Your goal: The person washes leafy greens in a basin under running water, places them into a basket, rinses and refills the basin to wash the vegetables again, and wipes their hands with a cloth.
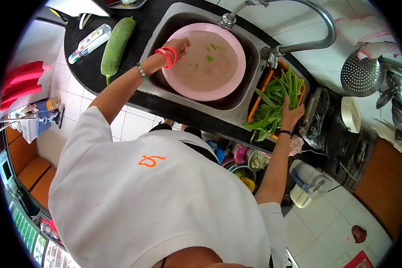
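Observation:
A pink basin (241, 67) of cloudy water, with a few green leaf bits floating in it, sits in the metal sink (183, 10). My left hand (178, 47) is over the basin's left side at the water, fingers slightly bent and apart, with nothing visible in them. Red bands and a beaded bracelet circle that wrist. On the right, my right hand (292, 115) closes on leafy greens (272, 96) heaped in an orange basket (267, 82). Some of its fingertips are hidden among the stems.
A long green gourd (118, 47) and a clear bottle (90, 43) lie on the black counter left of the sink. The curved faucet (319, 42) arches over the back right. A skimmer (362, 73) hangs on the right wall. Below the counter are several bowls and a clear jug (312, 181).

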A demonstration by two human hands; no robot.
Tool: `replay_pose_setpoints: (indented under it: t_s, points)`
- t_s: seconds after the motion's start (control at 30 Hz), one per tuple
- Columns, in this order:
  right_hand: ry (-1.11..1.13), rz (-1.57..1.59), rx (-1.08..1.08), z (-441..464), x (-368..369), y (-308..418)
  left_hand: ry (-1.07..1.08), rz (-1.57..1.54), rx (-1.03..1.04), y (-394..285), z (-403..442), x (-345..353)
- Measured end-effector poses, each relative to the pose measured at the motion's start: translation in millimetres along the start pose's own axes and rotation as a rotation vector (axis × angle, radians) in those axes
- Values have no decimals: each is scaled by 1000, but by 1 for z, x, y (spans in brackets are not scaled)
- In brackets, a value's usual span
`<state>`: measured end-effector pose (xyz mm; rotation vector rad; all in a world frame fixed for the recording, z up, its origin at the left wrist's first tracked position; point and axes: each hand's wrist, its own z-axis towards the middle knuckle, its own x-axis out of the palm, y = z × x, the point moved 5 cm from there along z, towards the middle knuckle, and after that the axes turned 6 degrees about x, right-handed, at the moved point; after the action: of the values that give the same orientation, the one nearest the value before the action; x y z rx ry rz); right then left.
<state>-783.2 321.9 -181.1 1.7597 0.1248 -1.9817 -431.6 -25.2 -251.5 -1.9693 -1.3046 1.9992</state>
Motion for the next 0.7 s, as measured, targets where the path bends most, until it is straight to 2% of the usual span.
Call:
replay_pose_setpoints:
  t_s: [0.03, 0.07, 0.1, 0.17, 0.23, 0.3, 0.37, 0.43, 0.5, 0.57, 0.6, 0.67, 0.7]
  points:
    - [0, -3, 8, -11, -16, 17, -124, -75, -34, 7, 13, 7]
    - [-88, 103, -179, -22, -36, 40, -239, -152, -66, 11, 29, 13]
    - [-181, 207, -369, -39, -48, 60, -228, -156, -57, 9, 42, 19]
    - [192, 527, -365, -66, -21, 89, -351, -51, 75, -2, 67, 24]
    - [539, 729, -126, -80, 41, 109, -390, -110, 106, 0, 90, 49]
    - [728, 1195, 387, -84, 82, 140, -261, -82, 66, 6, 112, 91]
    - [767, 1225, 289, -64, 137, 153, -132, -51, 25, 10, 129, 124]
    - [703, 1144, 319, -46, 151, 175, -63, -31, 3, -4, 126, 122]
    - [642, 1060, 356, -28, 154, 188, 208, -106, -86, -31, 102, 115]
    - [747, 990, 537, -18, 155, 190, 346, -104, -94, -23, 82, 134]
    - [754, 989, 541, -16, 154, 189, 388, -90, -69, -10, 76, 152]
    - [803, 964, 788, -18, 156, 185, 415, -74, 19, 29, 73, 198]
    - [813, 962, 782, -22, 161, 182, 404, -94, 61, 44, 65, 213]
